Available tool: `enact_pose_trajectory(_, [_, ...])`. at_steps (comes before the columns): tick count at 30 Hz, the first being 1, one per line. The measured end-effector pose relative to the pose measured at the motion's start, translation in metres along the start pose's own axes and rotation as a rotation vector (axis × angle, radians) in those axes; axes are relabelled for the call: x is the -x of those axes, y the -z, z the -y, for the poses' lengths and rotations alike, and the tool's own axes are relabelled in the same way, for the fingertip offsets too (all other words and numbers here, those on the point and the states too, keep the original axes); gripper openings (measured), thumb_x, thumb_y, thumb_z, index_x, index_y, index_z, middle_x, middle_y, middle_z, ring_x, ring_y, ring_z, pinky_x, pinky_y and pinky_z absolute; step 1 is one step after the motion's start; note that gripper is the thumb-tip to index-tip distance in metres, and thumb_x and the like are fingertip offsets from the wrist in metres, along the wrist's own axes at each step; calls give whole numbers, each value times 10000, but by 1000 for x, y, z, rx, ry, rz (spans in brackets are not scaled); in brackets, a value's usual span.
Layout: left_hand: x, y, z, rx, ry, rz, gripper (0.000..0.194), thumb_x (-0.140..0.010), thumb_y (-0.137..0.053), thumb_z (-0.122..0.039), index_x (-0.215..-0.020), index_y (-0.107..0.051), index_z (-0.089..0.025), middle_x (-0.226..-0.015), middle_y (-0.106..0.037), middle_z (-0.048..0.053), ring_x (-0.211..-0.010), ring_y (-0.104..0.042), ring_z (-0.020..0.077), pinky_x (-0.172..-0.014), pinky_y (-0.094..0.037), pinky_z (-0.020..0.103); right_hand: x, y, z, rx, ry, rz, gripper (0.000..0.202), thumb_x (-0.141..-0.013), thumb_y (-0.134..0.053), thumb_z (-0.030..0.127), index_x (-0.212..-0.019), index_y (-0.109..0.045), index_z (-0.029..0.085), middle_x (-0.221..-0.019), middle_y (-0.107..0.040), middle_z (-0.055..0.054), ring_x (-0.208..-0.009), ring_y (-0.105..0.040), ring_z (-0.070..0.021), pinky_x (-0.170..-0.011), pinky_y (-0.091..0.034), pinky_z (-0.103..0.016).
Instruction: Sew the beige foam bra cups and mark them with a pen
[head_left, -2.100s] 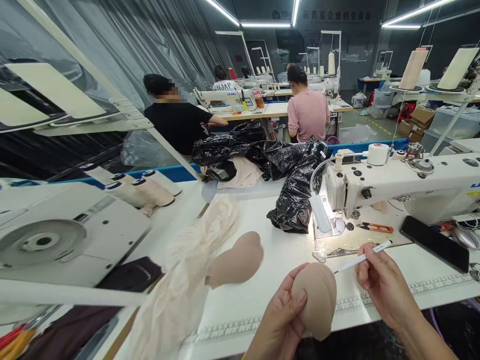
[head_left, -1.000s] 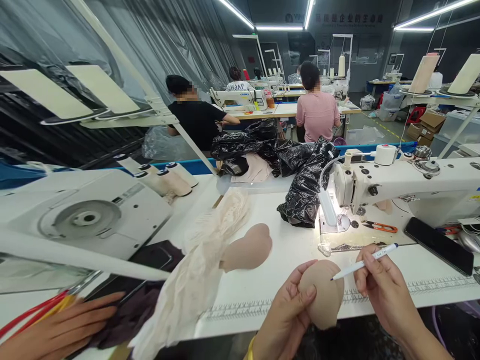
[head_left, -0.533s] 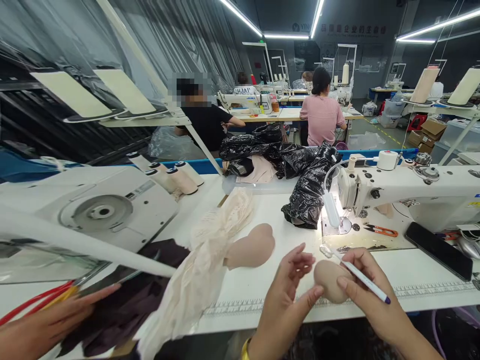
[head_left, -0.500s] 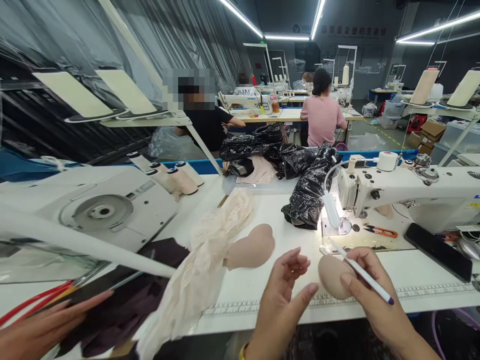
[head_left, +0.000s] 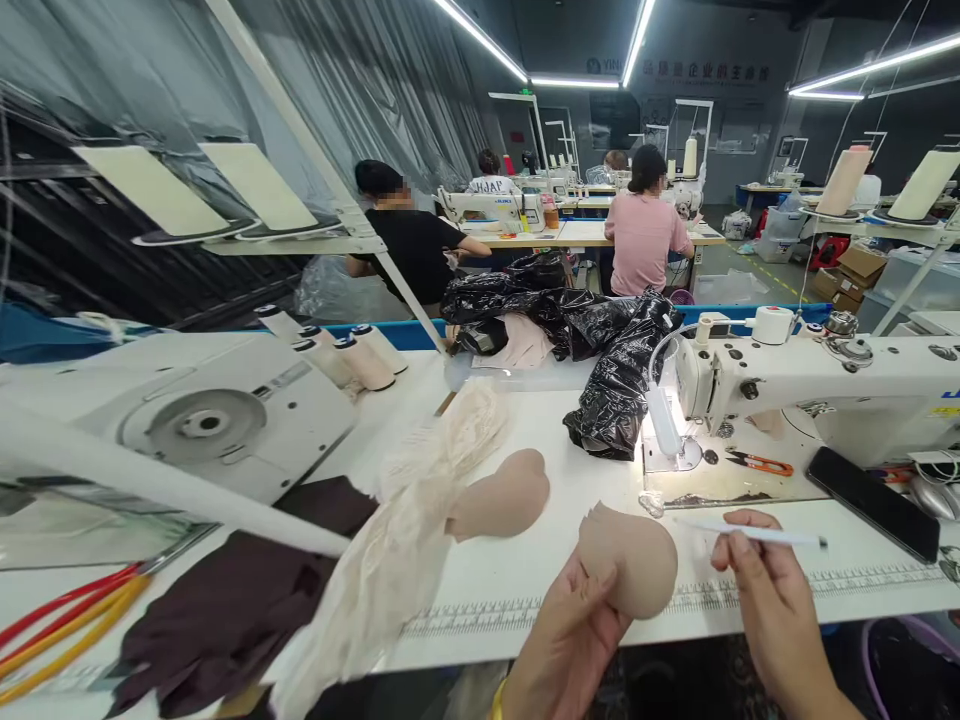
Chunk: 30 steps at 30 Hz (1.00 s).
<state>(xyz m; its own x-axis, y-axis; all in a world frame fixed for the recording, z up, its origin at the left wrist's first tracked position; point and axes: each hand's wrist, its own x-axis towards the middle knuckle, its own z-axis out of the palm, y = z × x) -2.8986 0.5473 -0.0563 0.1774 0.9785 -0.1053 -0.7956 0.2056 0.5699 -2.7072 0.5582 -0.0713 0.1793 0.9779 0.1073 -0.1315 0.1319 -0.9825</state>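
Note:
My left hand (head_left: 566, 630) is closed on a beige moulded bra cup (head_left: 637, 565), thumb on its upper face, above the front edge of the table. To its right, my right hand (head_left: 776, 590) pinches a slim white pen (head_left: 787, 538), which lies nearly level with its left end close to the cup. A second beige piece, apparently stacked bra cups (head_left: 510, 495), rests on the white table. It touches a length of cream lace fabric (head_left: 382, 570) that hangs over the front edge.
A sewing machine (head_left: 825, 375) with a lit lamp stands at right, near orange-handled thread snips (head_left: 761, 463) and a black phone (head_left: 874, 505). Black plastic bags (head_left: 615, 390) lie behind. Dark fabric (head_left: 232, 600) and thread cones (head_left: 364, 365) are at left. A ruler strip (head_left: 487, 615) follows the front edge.
The bra cup has passed from my right hand to my left, which was open before. My right hand has moved right, keeping the pen. Another person's hand has left the lower left.

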Motion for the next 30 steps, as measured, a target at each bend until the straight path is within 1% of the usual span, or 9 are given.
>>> enact_pose_trajectory(2, [3,3,0,-65,17,24,756,-895,-773,-235,-1560,-427,-334,-1443,-633,87,-1373,-548,301,-1180,-426,420,-11,8,4,-34,1,8,382,-941,-648,614,-1071,-645,255,-751,-614,-3,-789,-554,-217,-797,-424,-355])
enact_pose_trajectory(4, [7,3,0,-117,26,31,803,-855,-812,-232,-1559,-434,-319,-1431,-642,104,-1355,-564,319,-1167,-438,420,-18,10,9,-58,-13,40,381,-946,-638,618,-1041,-648,248,-717,-594,9,-749,-537,-203,-774,-414,-350])
enact_pose_trajectory(7, [11,1,-1,-170,30,25,832,-810,-849,-228,-1545,-464,-299,-1402,-663,117,-1317,-595,332,-1148,-453,417,-23,6,16,-67,-57,110,382,-952,-632,618,-991,-644,238,-690,-594,13,-718,-526,-190,-739,-404,-336])
enact_pose_trajectory(11, [13,1,-4,-205,34,19,822,-776,-871,-217,-1513,-513,-284,-1358,-694,119,-1260,-636,334,-1126,-464,411,-27,-3,24,-53,-79,144,415,-926,-652,647,-926,-634,233,-676,-607,13,-696,-526,-185,-700,-398,-320])
enact_pose_trajectory(16, [12,4,-2,-265,30,18,842,-733,-897,-230,-1493,-535,-241,-1313,-712,133,-1242,-638,360,-1095,-482,435,-28,-9,28,-56,-100,243,432,-923,-649,656,-923,-637,224,-627,-599,21,-653,-516,-174,-680,-403,-315])
enact_pose_trajectory(18, [12,5,-2,-290,35,28,833,-733,-895,-246,-1486,-538,-239,-1312,-710,131,-1251,-627,362,-1087,-486,436,-28,-9,28,-82,-110,241,424,-921,-656,648,-913,-629,225,-614,-585,27,-641,-508,-169,-676,-401,-315])
enact_pose_trajectory(23, [11,6,-3,-321,28,48,794,-747,-880,-281,-1468,-550,-253,-1342,-684,127,-1279,-595,370,-1045,-511,440,-24,-6,31,-59,-85,160,383,-950,-638,618,-940,-634,235,-660,-590,23,-683,-517,-174,-701,-398,-320])
enact_pose_trajectory(27, [11,4,-4,-345,26,62,705,-741,-885,-303,-1391,-622,-230,-1327,-687,140,-1272,-591,389,-1010,-527,456,-21,-7,36,-18,-69,223,403,-949,-626,632,-894,-629,233,-634,-577,20,-663,-506,-181,-679,-392,-327])
enact_pose_trajectory(30, [11,0,-4,-346,5,67,700,-724,-897,-306,-1368,-644,-208,-1283,-705,151,-1258,-597,399,-1046,-501,485,-20,-8,41,-25,-73,237,398,-956,-619,625,-875,-619,235,-626,-566,22,-650,-496,-178,-669,-385,-323])
